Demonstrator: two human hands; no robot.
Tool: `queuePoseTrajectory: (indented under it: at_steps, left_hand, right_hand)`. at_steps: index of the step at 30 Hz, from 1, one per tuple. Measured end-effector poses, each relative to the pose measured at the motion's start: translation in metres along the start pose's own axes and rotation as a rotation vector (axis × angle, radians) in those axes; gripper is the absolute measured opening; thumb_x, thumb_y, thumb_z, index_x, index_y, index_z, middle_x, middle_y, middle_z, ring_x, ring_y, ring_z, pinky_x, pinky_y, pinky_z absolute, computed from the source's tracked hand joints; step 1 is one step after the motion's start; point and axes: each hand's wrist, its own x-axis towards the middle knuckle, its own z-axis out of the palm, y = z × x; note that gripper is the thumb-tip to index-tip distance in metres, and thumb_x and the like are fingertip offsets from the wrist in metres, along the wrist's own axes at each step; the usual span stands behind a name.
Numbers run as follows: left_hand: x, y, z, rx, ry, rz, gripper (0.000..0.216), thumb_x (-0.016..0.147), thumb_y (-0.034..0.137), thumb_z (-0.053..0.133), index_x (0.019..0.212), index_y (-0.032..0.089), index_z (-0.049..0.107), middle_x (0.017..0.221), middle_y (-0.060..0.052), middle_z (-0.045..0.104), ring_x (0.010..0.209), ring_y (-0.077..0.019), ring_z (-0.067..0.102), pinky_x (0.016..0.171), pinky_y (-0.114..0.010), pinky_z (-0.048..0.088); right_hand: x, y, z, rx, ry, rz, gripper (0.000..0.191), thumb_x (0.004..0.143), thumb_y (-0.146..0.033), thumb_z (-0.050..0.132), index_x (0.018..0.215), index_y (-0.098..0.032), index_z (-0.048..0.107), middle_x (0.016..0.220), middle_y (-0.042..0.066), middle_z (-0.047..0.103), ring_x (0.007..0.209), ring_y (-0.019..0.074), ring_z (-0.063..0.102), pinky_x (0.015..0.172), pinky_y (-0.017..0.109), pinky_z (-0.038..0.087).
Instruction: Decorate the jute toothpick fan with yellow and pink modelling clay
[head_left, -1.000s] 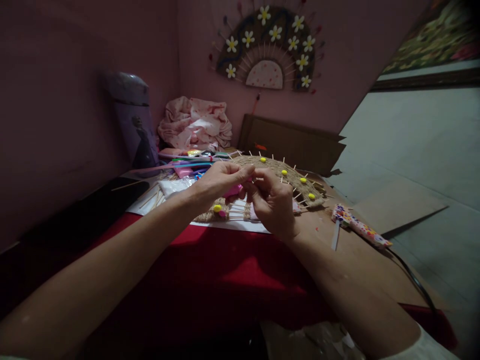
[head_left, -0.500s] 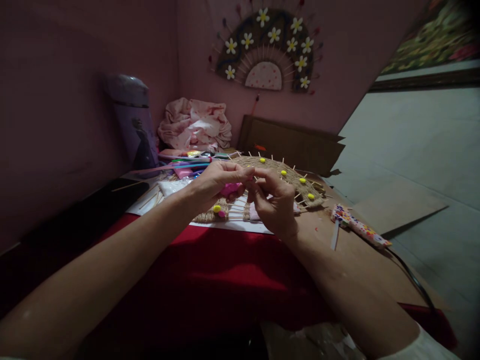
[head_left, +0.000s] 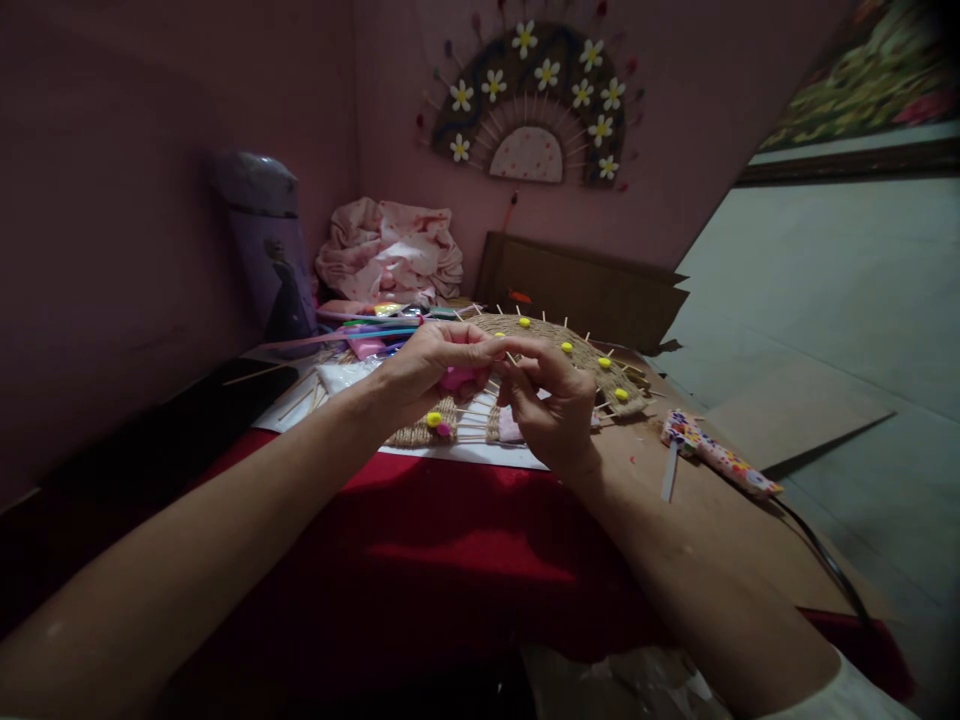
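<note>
My left hand (head_left: 442,355) and my right hand (head_left: 553,400) meet over the table, thumbs and fingertips pinched together. Whatever is between the touching fingertips is too small and covered to name. A bright pink lump, perhaps soft clay, (head_left: 456,378) shows under the curled fingers of my left hand. Behind and below both hands lies a fan-shaped piece of woven twine on thin sticks (head_left: 544,330), dotted with yellow ovals. At its left end, a yellow oval (head_left: 434,420) sits beside a pink one (head_left: 444,430). My hands hide the fan's middle.
A flower-patterned glue gun (head_left: 724,462) with a black cord lies on cardboard at right. Folded cardboard (head_left: 577,285) leans on the wall, below a finished flowered fan (head_left: 540,75). At back left stand a purple cylindrical container (head_left: 270,250) and bunched pink cloth (head_left: 390,245). Red cloth (head_left: 450,540) covers the front.
My fingertips have shifted slightly against each other, the right fingers moving a little lower. Both hands stay pinched together in nearly the same place.
</note>
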Motion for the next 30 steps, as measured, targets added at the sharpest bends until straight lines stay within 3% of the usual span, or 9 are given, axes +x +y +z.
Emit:
queuePoseTrajectory:
  at_steps: [6, 12, 19, 30]
  left_hand:
    - [0.0, -0.0006, 0.0003, 0.012, -0.018, -0.031, 0.037, 0.07, 0.046, 0.08, 0.065, 0.013, 0.062, 0.052, 0.0, 0.057, 0.04, -0.0054, 0.046, 0.038, -0.018, 0.03]
    - [-0.0009, 0.0009, 0.0024, 0.029, 0.013, -0.01, 0.036, 0.068, 0.039, 0.083, 0.059, 0.013, 0.059, 0.049, 0.0, 0.055, 0.038, -0.0056, 0.044, 0.037, -0.018, 0.029]
    - [-0.0006, -0.0004, 0.0035, 0.074, 0.031, -0.012, 0.037, 0.072, 0.046, 0.078, 0.069, 0.012, 0.068, 0.05, -0.001, 0.057, 0.04, -0.0062, 0.047, 0.037, -0.018, 0.032]
    - [0.0001, -0.0029, 0.0045, 0.08, 0.052, 0.03, 0.041, 0.069, 0.048, 0.081, 0.065, 0.01, 0.066, 0.049, -0.001, 0.057, 0.039, -0.0054, 0.046, 0.035, -0.016, 0.031]
  right_hand:
    - [0.0004, -0.0012, 0.0005, -0.012, 0.039, 0.015, 0.012, 0.09, -0.026, 0.062, 0.101, -0.021, 0.065, 0.055, -0.006, 0.059, 0.044, 0.0087, 0.053, 0.045, 0.023, 0.045]
    - [0.0004, -0.0005, 0.0007, -0.028, 0.012, 0.02, 0.015, 0.091, -0.025, 0.061, 0.105, -0.021, 0.064, 0.054, -0.006, 0.057, 0.044, 0.0091, 0.053, 0.045, 0.024, 0.044]
    - [0.0015, 0.0003, 0.0011, -0.021, 0.034, 0.02, 0.011, 0.09, -0.022, 0.062, 0.1, -0.021, 0.065, 0.054, -0.006, 0.058, 0.044, 0.009, 0.054, 0.045, 0.024, 0.044]
    - [0.0011, -0.0001, 0.0007, -0.04, 0.009, 0.01, 0.013, 0.092, -0.026, 0.061, 0.103, -0.02, 0.063, 0.054, -0.006, 0.058, 0.044, 0.008, 0.053, 0.045, 0.023, 0.042]
